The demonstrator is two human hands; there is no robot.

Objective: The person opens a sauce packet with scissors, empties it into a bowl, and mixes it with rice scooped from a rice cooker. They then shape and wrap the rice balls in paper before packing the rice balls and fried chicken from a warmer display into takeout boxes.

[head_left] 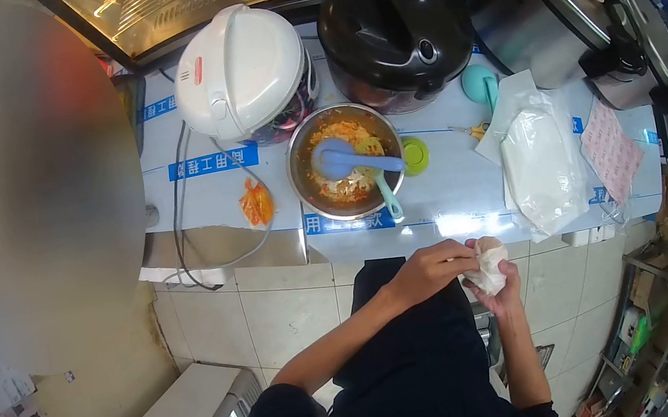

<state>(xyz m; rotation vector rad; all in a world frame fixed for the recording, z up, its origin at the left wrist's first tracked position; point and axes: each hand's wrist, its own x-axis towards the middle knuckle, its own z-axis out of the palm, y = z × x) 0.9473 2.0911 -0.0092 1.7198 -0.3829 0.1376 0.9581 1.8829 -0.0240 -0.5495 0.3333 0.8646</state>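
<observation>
A crumpled white wrapper or tissue (489, 265) lies in my right hand (502, 291), whose fingers are curled round it from below. My left hand (437, 269) reaches across from the left, fingers pressed together at the wrapper's left edge; whether they pinch anything is too small to tell. Both hands are just in front of the table's near edge. Behind them on the table, a steel bowl (308, 195) holds orange and pale food, with a blue paddle (365, 157) and a light green-handled utensil (390, 199) in it. White bags (541, 165) lie to the right.
White (240, 69) and black (393, 35) rice cookers stand behind the bowl, a large steel cooker (534, 7) at back right. An orange packet (256, 202), grey cable (256, 244), green lid (415, 155) and pink patterned paper (612, 151) lie on the table. A blurred shape covers the left.
</observation>
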